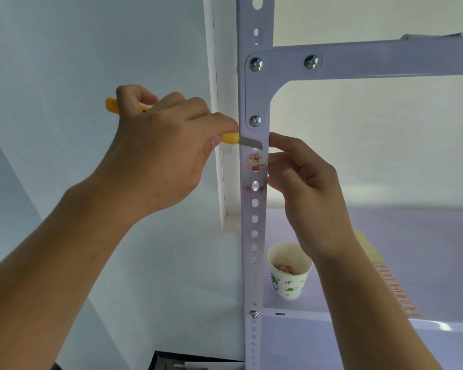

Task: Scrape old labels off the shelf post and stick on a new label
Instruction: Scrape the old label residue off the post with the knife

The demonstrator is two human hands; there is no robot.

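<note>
Presently, scraping is in hand. The left hand (155,145) grips the yellow knife (230,137), fingers curled round its handle and thumb and forefinger pinching near the front. Its blade (251,142) lies across the shelf post (254,236), just above the old label remnant (256,161), which is red-striped and torn. The right hand (305,182) rests bent fingertips against the post's right edge; whether the thumb pinches behind cannot be told. Judgement: the next move calls for a shallow blade drawn down under the remnant, with the post steadied. On the shelf board (332,313), near its front edge beside the post, a paper cup (289,284) stands upright holding reddish scraps, apparently peeled label. Further right lies a label sheet (393,287), likely the new supply.
</note>
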